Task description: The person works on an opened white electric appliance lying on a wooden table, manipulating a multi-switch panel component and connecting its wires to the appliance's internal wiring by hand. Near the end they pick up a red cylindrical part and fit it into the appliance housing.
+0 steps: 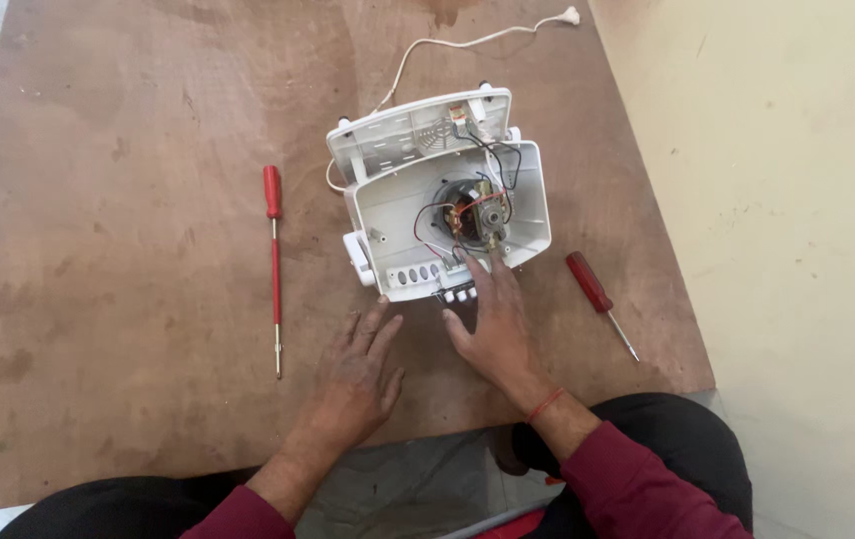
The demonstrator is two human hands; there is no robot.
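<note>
Resting our left hand (355, 374) flat on the wooden board (128, 250), fingers spread and holding nothing, we touch its fingertips to the near edge of the opened white appliance housing (447, 205). Our right hand (492, 324) lies open too, its fingers stretched forward over the housing's front rim toward the wiring, gripping nothing that we can see.

Judging by how things lie, the opening-up is done: the bottom cover (412, 135) is off and leans tilted at the far side of the housing, just beyond our fingertips. Any work on the inside looks barely begun, and closing the casing is all left to do.

Inside, we see the motor (467, 212) in a round well, with red and black wires looping around it. A row of push buttons (457, 295) sits at the front edge, right under our right fingers. The white power cord (447, 45) trails away across the board, far beyond the housing.

A long red screwdriver (275, 265) lies well to the left of our left fingers; a shorter red screwdriver (599, 299) lies near our right hand, to its right.
</note>
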